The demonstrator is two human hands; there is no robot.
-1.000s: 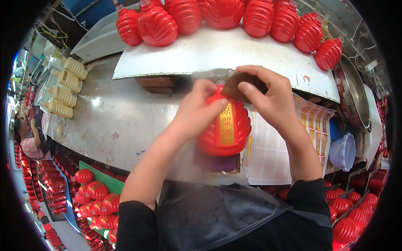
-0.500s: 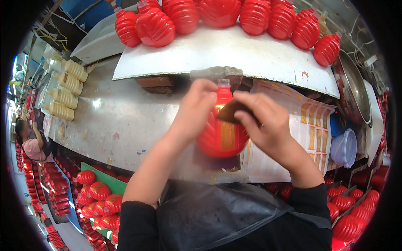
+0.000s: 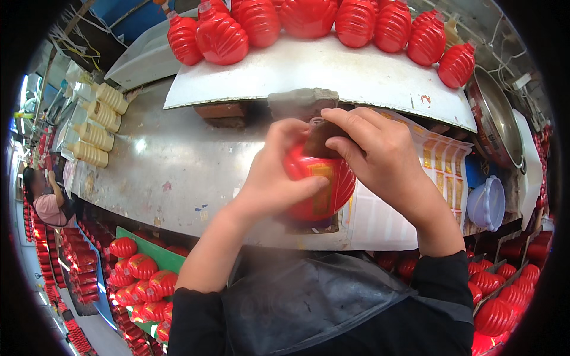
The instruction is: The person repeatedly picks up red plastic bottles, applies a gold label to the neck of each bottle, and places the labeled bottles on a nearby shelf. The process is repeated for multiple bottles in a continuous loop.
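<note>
In front of me a red ribbed plastic bottle (image 3: 343, 188) stands on a small dark pad (image 3: 323, 226) at the bench's near edge. A gold label strip (image 3: 321, 202) runs down its front. My left hand (image 3: 270, 169) wraps the bottle's left side, with the thumb across the label and the fingers near the neck. A flat brown piece (image 3: 319, 141), like a scraper, is pinched in my right hand (image 3: 380, 145). It lies against the bottle's shoulder and hides most of the neck.
Several red bottles (image 3: 222, 38) line a white raised board (image 3: 255, 74). A sheet of gold labels (image 3: 409, 219) lies right, near a lilac basin (image 3: 487, 203) and a metal pan (image 3: 502, 118). Cream bottles (image 3: 98, 133) stand left. Crates of red bottles flank me; a person (image 3: 50, 202) is far left.
My right hand has moved the brown piece up from the label's upper part to the shoulder and neck. My left thumb has come down across the label.
</note>
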